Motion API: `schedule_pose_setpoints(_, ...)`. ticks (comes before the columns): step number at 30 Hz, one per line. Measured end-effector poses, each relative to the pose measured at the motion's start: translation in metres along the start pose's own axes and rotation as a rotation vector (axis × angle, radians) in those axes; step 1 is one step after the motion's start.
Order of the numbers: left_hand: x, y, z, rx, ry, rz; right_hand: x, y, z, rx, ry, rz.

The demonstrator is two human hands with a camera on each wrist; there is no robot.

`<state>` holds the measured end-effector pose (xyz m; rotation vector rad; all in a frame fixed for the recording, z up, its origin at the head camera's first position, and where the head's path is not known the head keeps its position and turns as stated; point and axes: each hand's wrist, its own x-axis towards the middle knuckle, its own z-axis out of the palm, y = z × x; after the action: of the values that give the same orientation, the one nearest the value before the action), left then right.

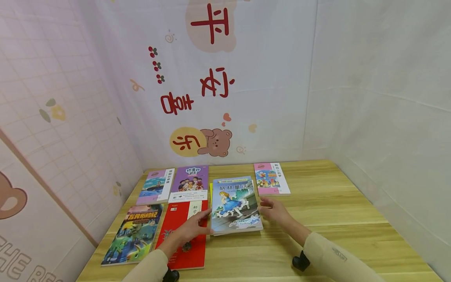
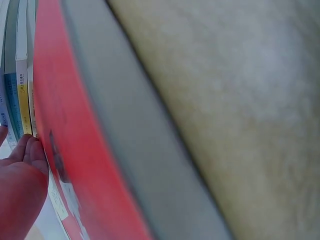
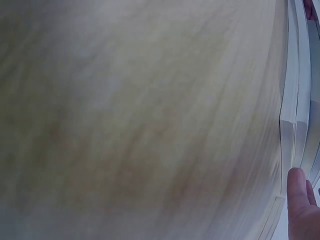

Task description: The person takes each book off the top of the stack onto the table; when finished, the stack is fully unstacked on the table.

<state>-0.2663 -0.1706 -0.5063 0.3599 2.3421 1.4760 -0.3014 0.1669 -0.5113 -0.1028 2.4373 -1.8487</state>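
A stack of books lies on the table, topped by a blue picture-cover book (image 1: 230,207) showing a girl in a blue dress. My left hand (image 1: 192,229) is at the stack's left side, above a red book (image 1: 188,250). In the left wrist view its straight fingers touch the stacked spines (image 2: 22,100), some with blue and yellow bands. At the opposite side is my right hand (image 1: 276,213), fingers loosely bent. The right wrist view has a fingertip against the stack's page edges (image 3: 295,140). A yellow edge peeks out behind the top book.
Left of the stack lie a purple book (image 1: 190,182), a pink-and-white book with a sea picture (image 1: 153,188) and a green dinosaur-cover book (image 1: 134,235). Another pink-and-white book (image 1: 271,178) lies behind on the right. Cloth-covered walls (image 1: 267,98) border the wooden table (image 1: 338,227).
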Motion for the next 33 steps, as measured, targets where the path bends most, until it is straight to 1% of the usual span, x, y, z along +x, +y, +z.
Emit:
schedule_pose_setpoints(1,0.0,0.0,0.0,0.0,0.001,0.002,0.0,0.0,0.0,0.013,0.002,0.006)
schedule_pose_setpoints(5,0.0,-0.002,0.002,0.022,0.007,0.007,-0.002,0.001,0.001,0.011,0.003,0.002)
schedule_pose_setpoints(10,0.001,0.001,0.007,0.072,0.017,0.042,-0.002,0.002,0.002,-0.037,-0.01,-0.025)
schedule_pose_setpoints(12,0.002,0.002,0.009,0.092,0.024,0.055,-0.003,0.002,0.001,-0.072,-0.013,-0.04)
schedule_pose_setpoints(14,0.003,0.002,0.011,0.112,0.034,0.054,-0.003,0.001,0.001,-0.091,-0.014,-0.046)
schedule_pose_setpoints(17,0.004,0.0,0.013,0.123,0.045,0.049,-0.003,0.003,0.001,-0.091,-0.013,-0.031)
schedule_pose_setpoints(25,0.002,0.001,0.016,0.135,0.052,0.05,-0.002,0.006,0.001,-0.035,-0.039,0.012)
schedule_pose_setpoints(33,0.001,0.004,0.016,0.131,0.063,0.05,-0.004,0.005,-0.001,-0.045,-0.067,0.026)
